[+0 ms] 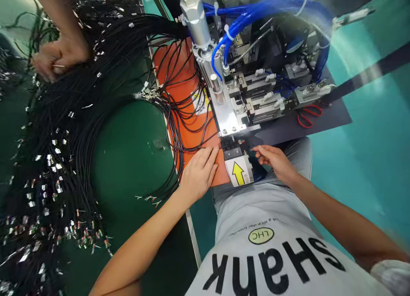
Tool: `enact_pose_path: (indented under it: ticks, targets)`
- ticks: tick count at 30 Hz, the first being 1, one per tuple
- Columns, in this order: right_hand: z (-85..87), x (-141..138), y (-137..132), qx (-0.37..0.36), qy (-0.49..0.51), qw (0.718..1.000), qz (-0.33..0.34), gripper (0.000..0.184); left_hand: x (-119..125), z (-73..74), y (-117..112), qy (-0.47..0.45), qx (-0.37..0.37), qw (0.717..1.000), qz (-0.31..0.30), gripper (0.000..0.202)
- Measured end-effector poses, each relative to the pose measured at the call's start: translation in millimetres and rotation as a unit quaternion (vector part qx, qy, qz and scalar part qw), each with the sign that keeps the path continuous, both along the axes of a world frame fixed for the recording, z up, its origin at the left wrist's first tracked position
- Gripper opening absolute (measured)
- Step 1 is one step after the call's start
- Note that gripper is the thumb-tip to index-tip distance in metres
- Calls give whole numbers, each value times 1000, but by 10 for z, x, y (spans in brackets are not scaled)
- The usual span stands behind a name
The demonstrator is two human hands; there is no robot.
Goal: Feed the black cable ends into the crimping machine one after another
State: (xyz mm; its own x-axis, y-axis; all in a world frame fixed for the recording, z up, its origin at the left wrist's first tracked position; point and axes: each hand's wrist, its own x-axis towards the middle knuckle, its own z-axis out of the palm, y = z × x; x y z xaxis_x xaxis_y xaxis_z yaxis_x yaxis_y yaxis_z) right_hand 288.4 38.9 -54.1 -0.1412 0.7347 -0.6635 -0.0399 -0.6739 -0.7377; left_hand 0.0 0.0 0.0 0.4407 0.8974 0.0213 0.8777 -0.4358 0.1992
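Observation:
My left hand (199, 173) lies on the orange plate (221, 170), fingers stretched out towards the machine's edge. Black cables (187, 147) run up to its fingertips; whether it presses on one is hidden. On the other side of the machine's front block, my right hand (276, 160) is closed in a pinch, and what its fingertips hold is too small to make out. Between both hands sits the metal block with a yellow arrow (238, 173). Above it rises the pneumatic press (221, 97), with a silver cylinder and blue air hoses (265, 14).
A large heap of black cables (73, 99) with metal connectors and stripped coloured ends covers the green table (128, 159) at left. Another person's hand (62, 57) reaches into it. Red-handled scissors (309, 115) lie on the dark plate (336, 116) at right.

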Motion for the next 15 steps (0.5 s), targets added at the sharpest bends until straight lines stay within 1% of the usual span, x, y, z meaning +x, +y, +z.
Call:
enact_pose_path:
  ticks: [1,3,4,6,8,9,10,12,14,15]
  targets:
    - [3,-19,-4,4,3,1000,2,40,76,3,72,1,1,1000,30,53]
    - [19,-47,-19,12,7,1000,4,38,189,26,186,2,2,998,69,54]
    - [36,-48,-31,18,9,1000,4,36,210,53,211,-1,4,997,80,54]
    - [81,-13,-63,34,14,999,-1,33,159,141,183,-12,11,997,71,50]
    - [121,71,-93,47,10,999,-11,32,-16,250,62,-12,20,998,58,40]
    - [134,123,-103,46,10,999,-16,32,-137,300,-16,-6,23,997,68,33]
    - [143,173,-110,40,9,999,-20,31,-268,341,-93,1,24,995,94,26]
    - [156,246,-114,31,7,999,-23,31,-517,388,-205,5,8,986,164,18]
    - [175,260,-105,28,8,999,-21,31,-680,389,-232,-4,-26,978,209,13]
    - [191,248,-97,28,11,999,-19,30,-715,379,-216,-3,-39,975,221,11]
